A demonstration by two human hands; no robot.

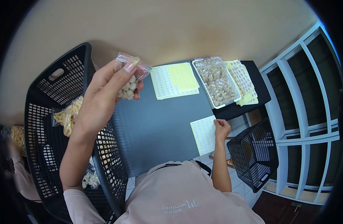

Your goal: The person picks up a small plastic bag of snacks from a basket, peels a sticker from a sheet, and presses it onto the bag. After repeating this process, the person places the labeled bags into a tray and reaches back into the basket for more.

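Note:
My left hand (pixel 106 87) is raised at the left of the table, closed on a small clear zip bag (pixel 127 87) of whitish lumpy pieces. The thumb presses on the bag near its top, and the fingers are partly hidden behind it. At the table's right edge my right hand (pixel 222 129) pinches the upper corner of a label sheet (pixel 203 135) with rows of small print. Two overlapping yellowish label sheets (pixel 174 80) lie at the far side of the table. A white tray (pixel 237 99) beside them holds several filled zip bags (pixel 216 80).
A large black basket (pixel 59 89) at the left holds bags of yellowish strips (pixel 68 115) and whitish pieces (pixel 91 177). More sticker sheets (pixel 241 78) lie right of the tray. Another black basket (pixel 253 156) stands lower right, near white-framed shelving (pixel 306 140). Another person's sleeve (pixel 25 183) shows far left.

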